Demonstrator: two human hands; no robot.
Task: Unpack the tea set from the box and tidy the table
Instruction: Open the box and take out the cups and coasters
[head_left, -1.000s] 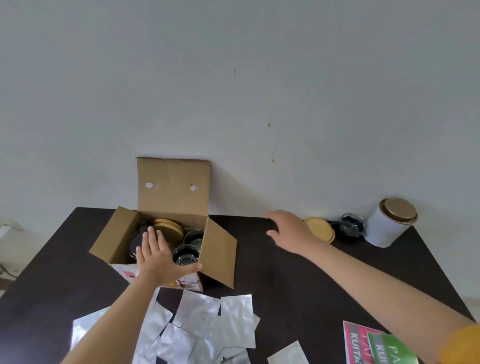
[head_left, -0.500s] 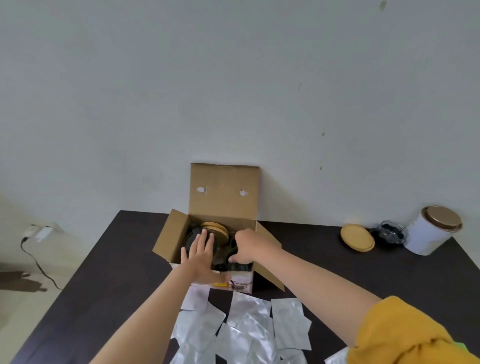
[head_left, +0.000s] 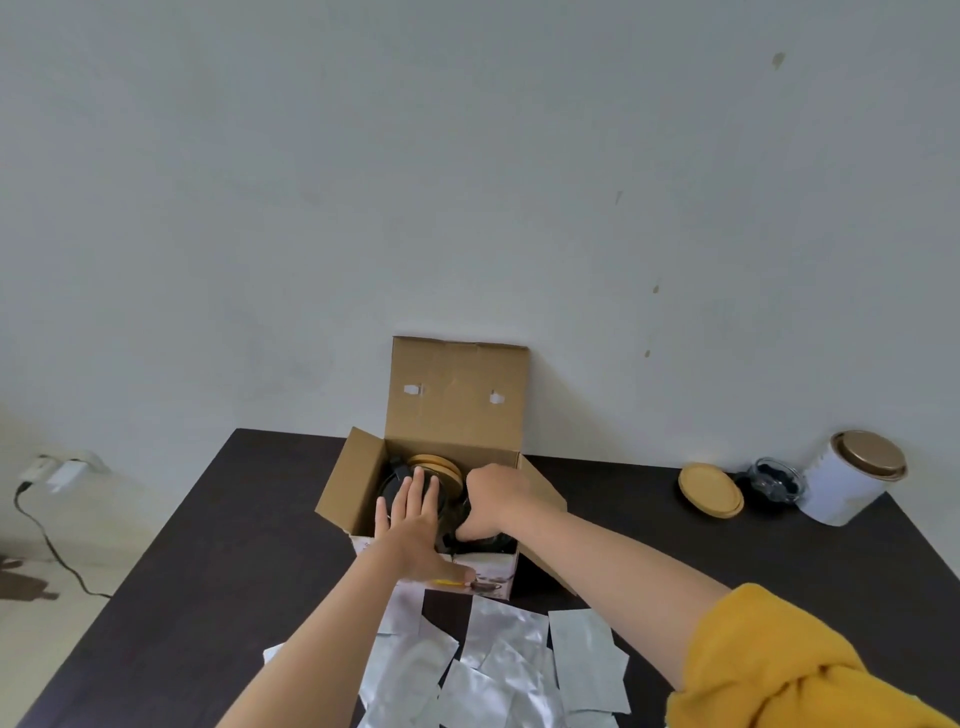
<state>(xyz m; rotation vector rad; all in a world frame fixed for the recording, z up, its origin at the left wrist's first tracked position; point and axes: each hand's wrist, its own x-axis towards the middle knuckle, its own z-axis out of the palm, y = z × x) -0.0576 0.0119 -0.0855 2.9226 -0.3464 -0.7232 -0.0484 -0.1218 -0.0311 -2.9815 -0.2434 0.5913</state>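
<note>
Unpacking underway — right hand (head_left: 491, 499) fingers curled on dark piece inside box (head_left: 358, 483); left hand (head_left: 413, 525) fingers straight, together, atop contents. Wooden lid (head_left: 709, 489), glass cup (head_left: 774, 480) already out; pouches (head_left: 498, 670) remain.

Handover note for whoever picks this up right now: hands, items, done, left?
Left hand: flat, fingers straight, pressing on the open brown cardboard box at its near edge.
Right hand: fingers curled down inside the box on a dark item; what it is, I can't tell.
In the box: round wooden lids and dark glassware.
Done: one wooden lid, a small glass cup and a white canister with a gold lid stand far right on the dark table.
Left: empty the box, clear the silver foil pouches.
</note>
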